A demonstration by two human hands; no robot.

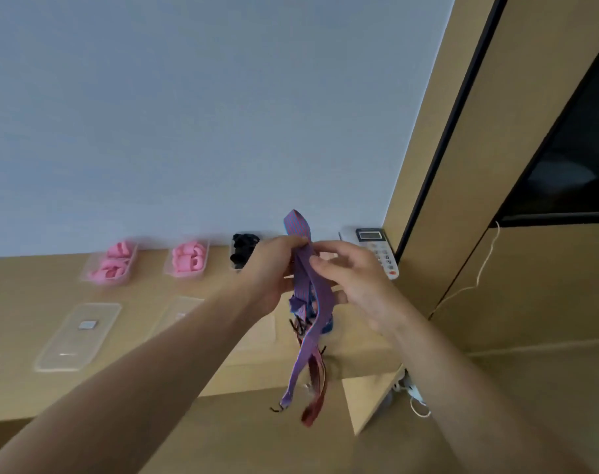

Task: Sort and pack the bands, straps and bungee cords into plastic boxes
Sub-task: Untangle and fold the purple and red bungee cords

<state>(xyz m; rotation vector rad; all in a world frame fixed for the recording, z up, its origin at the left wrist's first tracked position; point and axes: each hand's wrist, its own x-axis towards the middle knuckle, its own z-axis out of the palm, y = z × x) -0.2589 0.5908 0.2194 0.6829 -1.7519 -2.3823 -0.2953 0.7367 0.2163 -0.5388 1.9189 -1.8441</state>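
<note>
My left hand (270,268) grips a bunch of flat purple straps (310,343) held up over the wooden table (147,340). My right hand (346,268) pinches the same purple strap just below its top end. Dark red straps (314,398) and thin black cords hang down from the bunch past the table's front edge. At the back stand two clear boxes of pink bands (110,263) (187,258) and one box of black bands (243,251).
Two clear box lids (75,336) (178,313) lie flat on the table in front of the boxes. A white desk phone (376,249) sits at the back right against a wooden panel. A white cable hangs down the right side.
</note>
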